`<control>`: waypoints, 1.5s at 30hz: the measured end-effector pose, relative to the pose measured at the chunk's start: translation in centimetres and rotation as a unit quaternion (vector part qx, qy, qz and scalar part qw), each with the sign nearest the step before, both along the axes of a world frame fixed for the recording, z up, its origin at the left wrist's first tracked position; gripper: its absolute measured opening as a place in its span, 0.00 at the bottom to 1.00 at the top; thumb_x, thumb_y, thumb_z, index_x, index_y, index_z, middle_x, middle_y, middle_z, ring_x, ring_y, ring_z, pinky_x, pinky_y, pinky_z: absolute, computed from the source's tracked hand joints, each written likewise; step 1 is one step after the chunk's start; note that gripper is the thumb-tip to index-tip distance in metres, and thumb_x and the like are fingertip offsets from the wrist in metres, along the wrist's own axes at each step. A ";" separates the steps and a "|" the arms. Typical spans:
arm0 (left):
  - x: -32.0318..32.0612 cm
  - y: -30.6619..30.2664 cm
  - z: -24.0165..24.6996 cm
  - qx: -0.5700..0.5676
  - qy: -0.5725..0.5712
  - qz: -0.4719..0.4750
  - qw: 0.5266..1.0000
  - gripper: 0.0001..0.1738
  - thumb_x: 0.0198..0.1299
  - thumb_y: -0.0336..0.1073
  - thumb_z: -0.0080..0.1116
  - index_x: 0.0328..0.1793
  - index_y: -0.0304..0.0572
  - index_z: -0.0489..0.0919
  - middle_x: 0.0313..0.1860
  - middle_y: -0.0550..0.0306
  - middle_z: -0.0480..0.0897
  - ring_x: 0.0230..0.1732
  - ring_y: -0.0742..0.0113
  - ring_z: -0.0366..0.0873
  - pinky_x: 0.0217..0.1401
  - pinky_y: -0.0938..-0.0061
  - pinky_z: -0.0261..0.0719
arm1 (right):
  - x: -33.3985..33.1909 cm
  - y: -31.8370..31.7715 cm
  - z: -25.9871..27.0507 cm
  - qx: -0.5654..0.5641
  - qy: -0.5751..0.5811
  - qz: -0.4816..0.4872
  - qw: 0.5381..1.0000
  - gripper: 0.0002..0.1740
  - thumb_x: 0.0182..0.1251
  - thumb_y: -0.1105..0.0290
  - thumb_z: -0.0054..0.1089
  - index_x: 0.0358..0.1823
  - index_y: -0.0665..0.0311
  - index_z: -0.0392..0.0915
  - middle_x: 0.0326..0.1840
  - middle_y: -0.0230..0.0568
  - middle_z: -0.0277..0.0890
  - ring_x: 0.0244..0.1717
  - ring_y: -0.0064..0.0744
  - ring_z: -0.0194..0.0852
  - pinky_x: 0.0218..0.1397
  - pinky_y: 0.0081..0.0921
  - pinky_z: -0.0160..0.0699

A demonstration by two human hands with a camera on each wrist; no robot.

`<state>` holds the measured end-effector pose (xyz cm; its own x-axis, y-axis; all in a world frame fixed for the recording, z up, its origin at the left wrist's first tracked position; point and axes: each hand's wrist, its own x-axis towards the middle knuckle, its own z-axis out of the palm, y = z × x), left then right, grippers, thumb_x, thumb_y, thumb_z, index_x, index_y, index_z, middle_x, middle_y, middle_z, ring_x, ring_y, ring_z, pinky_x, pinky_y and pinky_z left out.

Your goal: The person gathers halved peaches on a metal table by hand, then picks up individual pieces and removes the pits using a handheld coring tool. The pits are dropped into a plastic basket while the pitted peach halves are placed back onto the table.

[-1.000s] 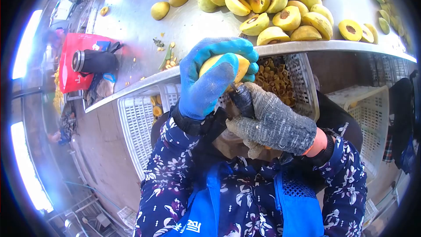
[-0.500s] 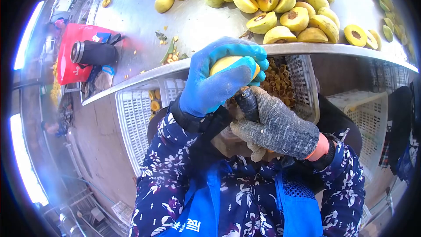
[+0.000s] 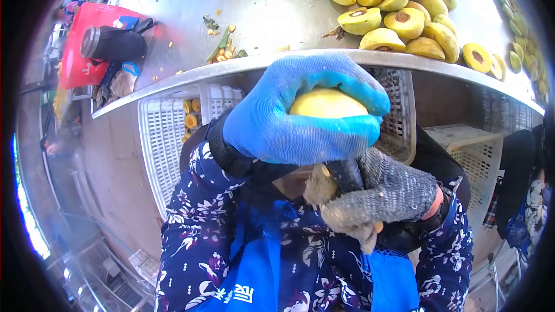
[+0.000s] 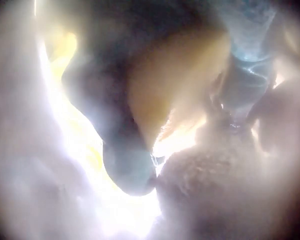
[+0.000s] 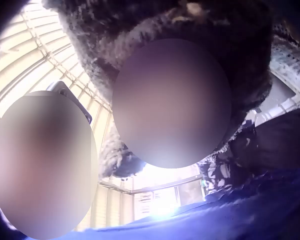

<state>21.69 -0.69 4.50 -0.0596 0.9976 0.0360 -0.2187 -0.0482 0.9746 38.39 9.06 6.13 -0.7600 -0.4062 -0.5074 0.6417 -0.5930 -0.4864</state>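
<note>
In the head view the left hand (image 3: 306, 112), in a blue glove, curls its fingers and thumb round a yellow fruit (image 3: 328, 104). Just below it the right hand (image 3: 384, 196), in a grey knit glove, grips a dark handle (image 3: 345, 174); the handle's upper end is hidden behind the left hand. The left wrist view is blurred, with an orange-yellow surface of the fruit (image 4: 175, 75) among gloved fingers. Grey knit of the right hand (image 5: 105, 45) fills the top of the right wrist view.
Halved and whole yellow fruits (image 3: 404, 23) are piled on the metal table (image 3: 272, 29). A red bag (image 3: 87, 72) with a dark flask (image 3: 118, 43) lies at the left. White crates (image 3: 159, 144) stand below the table edge, one (image 3: 477, 159) at the right.
Both hands have come lower and closer to the body, and the left has turned so its back faces up over the handle. The table and fruit pile have shifted slightly in view.
</note>
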 end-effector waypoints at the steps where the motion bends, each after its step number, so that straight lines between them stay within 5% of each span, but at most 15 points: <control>1: 0.0 0.0 -0.2 0.003 -0.003 0.003 1.000 0.21 0.51 0.31 0.64 0.51 0.26 0.80 0.47 0.41 0.82 0.44 0.57 0.84 0.48 0.67 0.85 | 0.1 0.2 0.3 -0.029 -0.016 0.010 0.999 0.19 0.58 0.73 0.66 0.48 0.71 0.71 0.25 0.38 0.74 0.18 0.23 0.74 0.16 0.18 0.75; 5: 0.8 -0.1 -0.4 0.092 -0.025 -0.021 0.995 0.24 0.52 0.34 0.64 0.53 0.25 0.79 0.47 0.38 0.82 0.43 0.54 0.84 0.46 0.66 0.85 | 0.7 0.0 0.3 -0.124 0.027 0.026 0.992 0.19 0.61 0.66 0.66 0.47 0.67 0.69 0.24 0.36 0.71 0.17 0.20 0.71 0.14 0.16 0.74; 11: 1.2 -0.3 0.1 -0.004 -0.142 0.056 0.988 0.27 0.60 0.48 0.62 0.53 0.28 0.78 0.47 0.40 0.82 0.45 0.55 0.84 0.47 0.64 0.85 | 0.1 0.1 0.5 -0.082 0.087 -0.017 0.993 0.19 0.62 0.67 0.63 0.49 0.68 0.68 0.26 0.36 0.73 0.16 0.21 0.71 0.15 0.16 0.70; 15: 1.3 0.4 -1.3 -0.003 -0.137 0.115 0.984 0.28 0.64 0.53 0.57 0.54 0.31 0.77 0.46 0.43 0.82 0.43 0.56 0.84 0.49 0.65 0.83 | 0.1 -1.1 -1.7 0.243 0.072 -0.029 0.967 0.18 0.65 0.65 0.60 0.53 0.62 0.69 0.27 0.35 0.76 0.23 0.29 0.79 0.20 0.22 0.74; 17: 1.4 0.5 -1.2 -0.003 -0.140 0.129 0.982 0.27 0.67 0.52 0.53 0.53 0.31 0.77 0.45 0.43 0.82 0.42 0.56 0.83 0.49 0.66 0.83 | 0.3 -2.1 -4.6 0.607 0.302 -0.176 0.713 0.20 0.64 0.65 0.62 0.54 0.63 0.69 0.29 0.44 0.77 0.29 0.44 0.81 0.26 0.33 0.77; 19: 1.5 0.6 -0.9 -0.030 -0.132 0.176 0.975 0.25 0.69 0.50 0.51 0.53 0.31 0.77 0.45 0.44 0.82 0.43 0.58 0.83 0.49 0.66 0.82 | 0.0 -1.8 -4.1 0.621 0.244 -0.142 0.731 0.20 0.63 0.68 0.60 0.54 0.67 0.69 0.34 0.51 0.77 0.32 0.53 0.79 0.33 0.41 0.77; 22: 1.5 0.3 -0.5 -0.042 -0.102 0.195 0.975 0.23 0.69 0.48 0.51 0.52 0.31 0.77 0.44 0.47 0.82 0.42 0.60 0.83 0.49 0.68 0.82 | 0.4 -1.2 -4.6 0.785 0.290 -0.096 0.538 0.17 0.62 0.74 0.52 0.53 0.68 0.72 0.37 0.52 0.74 0.31 0.50 0.78 0.32 0.42 0.77; 25: 1.6 -0.7 0.9 -0.085 -0.037 0.220 0.971 0.22 0.69 0.46 0.53 0.53 0.32 0.77 0.44 0.49 0.82 0.42 0.63 0.82 0.48 0.70 0.81 | 0.4 -1.1 -4.3 0.826 0.313 -0.103 0.457 0.12 0.63 0.72 0.53 0.48 0.64 0.74 0.35 0.49 0.75 0.31 0.48 0.79 0.30 0.40 0.77; 28: 1.0 -3.1 1.4 -0.127 0.022 0.245 0.961 0.20 0.68 0.44 0.55 0.53 0.32 0.77 0.44 0.51 0.82 0.42 0.66 0.82 0.48 0.72 0.81 | 0.4 -1.9 -2.0 0.815 0.242 -0.033 0.525 0.10 0.65 0.72 0.51 0.47 0.63 0.74 0.36 0.47 0.75 0.35 0.48 0.79 0.35 0.39 0.78; 33: -5.7 -12.3 2.1 -0.197 0.198 0.366 0.888 0.17 0.62 0.38 0.61 0.53 0.35 0.78 0.41 0.54 0.82 0.39 0.69 0.81 0.42 0.74 0.80 | 0.5 -1.3 -5.8 0.848 0.247 0.061 0.466 0.06 0.65 0.68 0.51 0.41 0.56 0.76 0.30 0.40 0.77 0.30 0.41 0.83 0.27 0.39 0.80; 35: -10.1 -17.4 2.0 -0.284 0.592 0.207 0.725 0.21 0.65 0.41 0.58 0.55 0.30 0.75 0.48 0.52 0.82 0.45 0.62 0.82 0.49 0.67 0.79 | 0.9 -0.6 -9.1 0.840 0.177 0.202 0.471 0.06 0.64 0.69 0.51 0.39 0.56 0.77 0.31 0.42 0.80 0.30 0.41 0.84 0.27 0.39 0.79; 36: -10.5 -16.9 2.4 -0.278 0.598 0.205 0.723 0.21 0.65 0.41 0.58 0.55 0.30 0.75 0.48 0.52 0.82 0.45 0.62 0.82 0.49 0.67 0.79 | 0.8 -0.5 -8.0 0.843 0.172 0.164 0.482 0.06 0.64 0.69 0.51 0.36 0.57 0.79 0.32 0.44 0.82 0.31 0.43 0.85 0.28 0.39 0.79; 38: -10.7 -16.0 3.0 -0.280 0.750 0.192 0.568 0.27 0.61 0.44 0.61 0.60 0.32 0.74 0.57 0.45 0.78 0.57 0.55 0.78 0.58 0.64 0.74 | 0.5 0.4 -9.0 0.846 0.177 0.143 0.482 0.06 0.64 0.69 0.51 0.36 0.57 0.78 0.32 0.44 0.82 0.30 0.43 0.84 0.27 0.39 0.79; 40: -11.0 -11.6 3.2 -0.199 0.656 0.262 0.680 0.33 0.57 0.46 0.64 0.66 0.35 0.71 0.64 0.39 0.72 0.65 0.50 0.70 0.66 0.62 0.67 | 0.5 0.6 -8.8 0.847 0.172 0.155 0.478 0.06 0.64 0.69 0.51 0.37 0.57 0.77 0.30 0.44 0.80 0.29 0.44 0.84 0.27 0.40 0.79; 45: -10.6 3.9 1.5 0.052 0.732 0.138 0.666 0.41 0.51 0.42 0.64 0.72 0.40 0.64 0.69 0.41 0.67 0.72 0.45 0.61 0.73 0.55 0.58 | 0.9 0.4 -6.6 0.829 0.212 0.065 0.513 0.03 0.62 0.70 0.52 0.35 0.57 0.75 0.30 0.44 0.79 0.28 0.45 0.83 0.26 0.40 0.79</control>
